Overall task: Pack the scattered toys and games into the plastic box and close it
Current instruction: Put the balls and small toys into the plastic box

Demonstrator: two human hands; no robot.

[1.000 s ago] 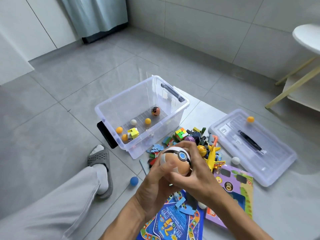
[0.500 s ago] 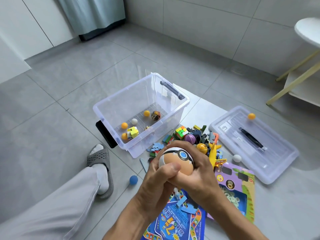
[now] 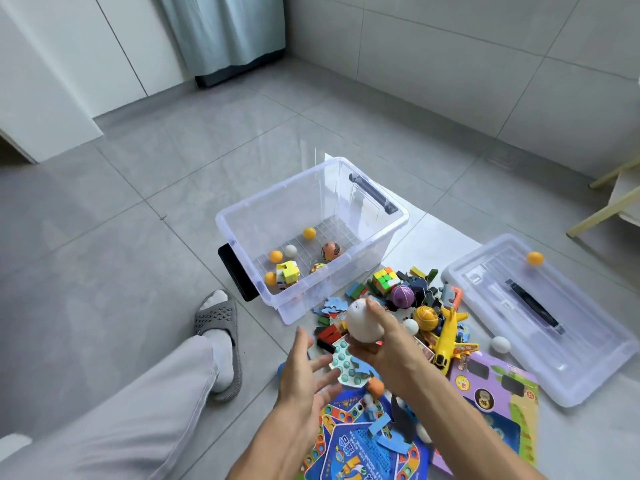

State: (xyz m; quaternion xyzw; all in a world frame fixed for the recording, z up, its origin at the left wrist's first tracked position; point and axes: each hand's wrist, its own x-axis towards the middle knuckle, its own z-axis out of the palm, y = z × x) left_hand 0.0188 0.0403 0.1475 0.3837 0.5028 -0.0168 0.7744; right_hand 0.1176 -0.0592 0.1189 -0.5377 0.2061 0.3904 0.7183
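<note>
Right hand (image 3: pixel 377 341) cradling the white toy ball (image 3: pixel 362 320), left hand (image 3: pixel 308 372) spread empty beside it; best lowered past the plastic box (image 3: pixel 367 252) rim before release, to limit bouncing

Beyond the ball (image 3: pixel 362 323) gripped in the right hand (image 3: pixel 388 344), six things are sitting in the clear box (image 3: pixel 242 220): three orange balls (image 3: pixel 276 256), one white ball (image 3: pixel 290 250), one patterned ball (image 3: pixel 330 251) and one cube (image 3: pixel 287 272), possibly a seventh at the wall. Right of the grip, one lid (image 3: pixel 568 368) is carrying one orange ball (image 3: pixel 535 258); one yellow plane (image 3: pixel 446 336) and two game boards (image 3: pixel 360 448) are lying nearby.
</note>
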